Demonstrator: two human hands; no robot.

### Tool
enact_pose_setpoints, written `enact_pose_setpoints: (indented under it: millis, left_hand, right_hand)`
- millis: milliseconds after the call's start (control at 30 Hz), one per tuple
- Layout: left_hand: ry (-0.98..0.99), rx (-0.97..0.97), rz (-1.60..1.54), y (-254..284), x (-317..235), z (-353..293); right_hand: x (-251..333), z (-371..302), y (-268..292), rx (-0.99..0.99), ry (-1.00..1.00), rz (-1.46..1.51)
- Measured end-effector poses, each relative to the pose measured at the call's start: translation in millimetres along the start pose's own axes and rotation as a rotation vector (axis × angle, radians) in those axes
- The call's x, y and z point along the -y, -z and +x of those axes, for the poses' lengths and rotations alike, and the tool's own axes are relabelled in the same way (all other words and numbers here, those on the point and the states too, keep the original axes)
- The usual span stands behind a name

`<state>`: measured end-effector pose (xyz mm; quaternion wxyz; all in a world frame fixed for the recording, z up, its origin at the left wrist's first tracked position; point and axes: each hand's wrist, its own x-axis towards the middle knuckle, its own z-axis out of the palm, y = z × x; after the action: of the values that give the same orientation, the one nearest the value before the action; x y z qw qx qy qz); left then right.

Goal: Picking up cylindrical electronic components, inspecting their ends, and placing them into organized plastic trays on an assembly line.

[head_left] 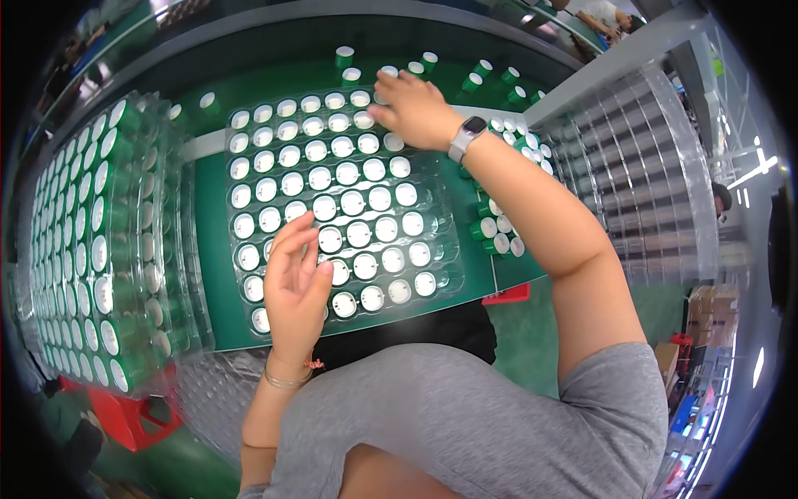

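Observation:
A clear plastic tray [445, 249] lies on the green work surface, filled with rows of small green cylinders with round white tops [323, 207]. My right hand [413, 108] reaches over the tray's far right corner, fingers stretched and apart. Its fingertips are at a white-topped cylinder [389, 72] by the far edge, and its palm hides part of the last rows. Over the near left part of the tray hovers my left hand [295, 287], its fingers loosely bent and thumb apart. Nothing shows between them, and some cylinders are hidden under that hand.
Filled trays are stacked at left [100, 249]. Loose cylinders [472, 81] stand along the far strip, and a cluster of others [501, 243] sits right of the tray. Empty-looking clear trays [636, 183] lean at far right. Red stools [137, 416] stand below the table.

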<state>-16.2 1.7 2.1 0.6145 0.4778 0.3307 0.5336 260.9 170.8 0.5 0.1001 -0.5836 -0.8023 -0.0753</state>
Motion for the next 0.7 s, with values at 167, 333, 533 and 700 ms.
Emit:
enact_pose_setpoints:
  millis: [167,333,533,700]
  left_hand:
    - [-0.025,0.019,0.007,1.4,3.5,0.8]
    - [-0.032,0.018,0.022,-1.4,2.3,3.1]
    - [-0.012,0.015,0.013,-4.9,-0.4,3.1]
    - [0.022,-0.006,0.017,-4.6,-5.0,-0.5]
  right_hand:
    - [-90.8,18.4,53.8,-0.016,-0.422,0.006]
    - [-147.7,17.3,13.4,0.25,-0.753,0.082]
    - [-161.1,37.5,-1.1,0.05,-1.268,0.561]
    - [-194.9,49.9,-23.9,0.209,-1.134,0.321]
